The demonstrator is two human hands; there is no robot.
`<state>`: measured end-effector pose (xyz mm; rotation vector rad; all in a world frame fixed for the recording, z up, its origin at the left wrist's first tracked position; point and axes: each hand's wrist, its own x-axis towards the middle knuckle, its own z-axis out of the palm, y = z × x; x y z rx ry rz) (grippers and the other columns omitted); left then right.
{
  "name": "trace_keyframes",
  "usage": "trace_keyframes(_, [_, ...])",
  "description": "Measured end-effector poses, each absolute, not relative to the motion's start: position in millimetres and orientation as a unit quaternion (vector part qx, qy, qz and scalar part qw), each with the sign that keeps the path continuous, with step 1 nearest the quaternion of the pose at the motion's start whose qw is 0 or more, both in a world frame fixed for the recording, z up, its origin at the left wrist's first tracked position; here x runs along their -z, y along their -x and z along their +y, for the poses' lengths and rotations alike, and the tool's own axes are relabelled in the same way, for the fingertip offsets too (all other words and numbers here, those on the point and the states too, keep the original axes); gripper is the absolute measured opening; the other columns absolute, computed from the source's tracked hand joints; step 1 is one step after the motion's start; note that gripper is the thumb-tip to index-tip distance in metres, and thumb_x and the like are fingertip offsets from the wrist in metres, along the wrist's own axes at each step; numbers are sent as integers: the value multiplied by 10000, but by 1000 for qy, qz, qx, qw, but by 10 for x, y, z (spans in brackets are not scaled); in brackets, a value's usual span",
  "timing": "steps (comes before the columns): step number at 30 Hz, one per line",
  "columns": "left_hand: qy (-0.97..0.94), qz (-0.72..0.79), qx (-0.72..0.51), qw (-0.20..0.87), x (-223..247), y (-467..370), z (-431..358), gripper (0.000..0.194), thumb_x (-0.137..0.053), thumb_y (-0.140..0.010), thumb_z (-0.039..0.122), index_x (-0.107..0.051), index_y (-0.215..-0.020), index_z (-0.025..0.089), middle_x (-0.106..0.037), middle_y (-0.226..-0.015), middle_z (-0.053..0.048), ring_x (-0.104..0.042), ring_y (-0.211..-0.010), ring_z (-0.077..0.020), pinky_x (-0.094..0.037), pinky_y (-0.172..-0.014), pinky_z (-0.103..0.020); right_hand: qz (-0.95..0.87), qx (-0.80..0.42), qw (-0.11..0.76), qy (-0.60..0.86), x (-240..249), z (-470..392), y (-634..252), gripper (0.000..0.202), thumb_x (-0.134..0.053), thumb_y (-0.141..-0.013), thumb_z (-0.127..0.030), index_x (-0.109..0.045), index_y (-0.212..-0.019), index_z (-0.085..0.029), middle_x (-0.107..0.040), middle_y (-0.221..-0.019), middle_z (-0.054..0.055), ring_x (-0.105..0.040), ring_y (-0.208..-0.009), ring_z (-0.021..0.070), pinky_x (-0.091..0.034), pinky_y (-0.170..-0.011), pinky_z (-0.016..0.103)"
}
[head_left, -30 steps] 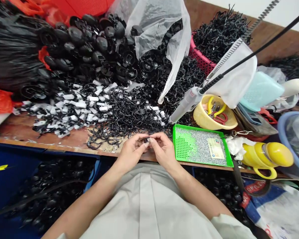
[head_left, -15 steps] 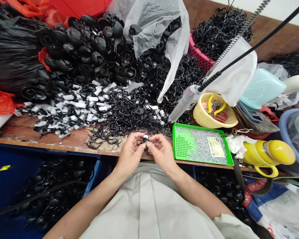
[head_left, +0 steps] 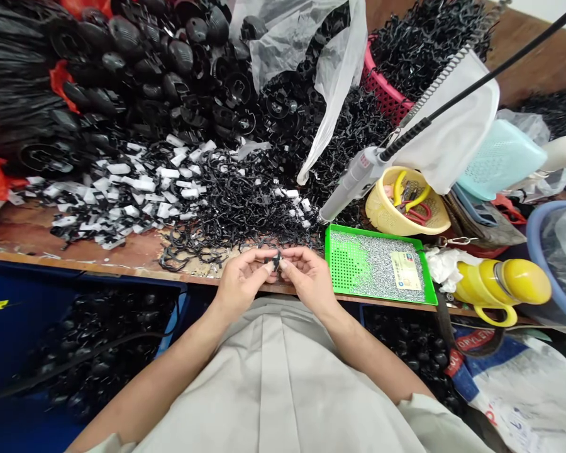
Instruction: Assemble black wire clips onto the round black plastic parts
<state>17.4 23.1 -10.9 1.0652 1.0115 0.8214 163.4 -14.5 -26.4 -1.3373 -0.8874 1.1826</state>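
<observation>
Two hands (head_left: 238, 280) (head_left: 314, 283) — one green tray (head_left: 346, 267) — one yellow bottle (head_left: 487, 279).

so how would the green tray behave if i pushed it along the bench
The green tray would probably slide rather than tip, being wide and shallow. Its perforated base looks like plastic, so it may flex slightly. The loose silvery bits inside would likely shift, perhaps moving the card on them.

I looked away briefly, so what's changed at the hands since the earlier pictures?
The small black part has been turned: the white end seen half a second ago no longer clearly shows. The left hand and right hand still hold it; nothing was let go. The green tray and grey tool stayed put, though the view tipped slightly.
</observation>
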Motion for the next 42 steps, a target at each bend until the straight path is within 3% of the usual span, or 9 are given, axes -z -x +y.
trace_keyframes(8, [-501,469,-407,603,239,-239,205,188,-717,-757,285,-564,-773,176,-656,-791,-7,-661,-724,-140,-564,-704,-293,-367,-508,547,555,319,-139,-1601,244,-679,-812,-426,-584,-893,-215,-653,-798,-2,-641,-714,133,-555,-650,262])
trace_keyframes(12, [-513,425,-387,638,207,-229,200,183,-714,-738,251,-547,-722,178,-688,-963,-55,-662,-913,-177,-547,-820,-331,-384,-505,545,548,291,-126,-1652,215,-659,-831,-408,-573,-884,-219,-628,-779,-14,-614,-680,122,-542,-637,251])
trace_keyframes(16, [-519,444,-374,627,235,-180,228,223,-727,-719,253,-516,-703,182,-661,-868,-33,-640,-768,-148,-536,-689,-289,-418,-495,525,552,235,-119,-1683,188,-654,-836,-391,-580,-864,-221,-605,-748,-22,-569,-647,117,-500,-622,246])
trace_keyframes(19, [-536,467,-362,603,276,-143,239,205,-730,-726,258,-548,-793,191,-630,-778,-7,-612,-681,-132,-504,-599,-251,-468,-448,504,570,213,-116,-1699,166,-649,-838,-380,-613,-848,-218,-615,-785,-3,-559,-667,127,-481,-618,252])
trace_keyframes(23, [-575,442,-325,607,287,-115,239,347,-675,-771,219,-613,-1112,223,-669,-888,-36,-647,-807,-163,-531,-664,-269,-553,-366,467,585,179,-132,-1735,105,-637,-851,-321,-667,-832,-222,-642,-808,11,-573,-701,141,-472,-647,272])
trace_keyframes(27, [-578,434,-321,612,271,-138,234,240,-653,-776,196,-641,-1016,209,-688,-938,-50,-660,-852,-174,-552,-724,-294,-549,-358,485,579,86,-142,-1746,90,-609,-884,-302,-665,-898,-233,-676,-834,13,-619,-737,152,-497,-700,293])
trace_keyframes(32, [-570,448,-360,587,235,-199,226,271,-648,-771,188,-625,-1041,204,-697,-1007,-61,-682,-889,-180,-569,-772,-312,-601,-295,488,561,46,-105,-1717,74,-596,-891,-272,-660,-911,-240,-656,-998,54,-612,-958,197,-491,-872,361])
trace_keyframes(37, [-643,489,-365,463,225,-169,213,290,-597,-819,193,-650,-1102,230,-701,-1069,-64,-686,-939,-205,-565,-852,-362,-634,-250,402,612,76,-109,-1731,63,-566,-901,-257,-618,-877,-231,-619,-882,43,-569,-864,198,-453,-811,358])
trace_keyframes(42, [-728,477,-343,353,195,-138,161,286,-575,-847,188,-653,-1119,231,-691,-1069,-69,-675,-929,-206,-564,-851,-366,-632,-272,370,624,49,-122,-1753,82,-528,-906,-248,-561,-835,-224,-575,-841,28,-540,-828,189,-425,-760,331])
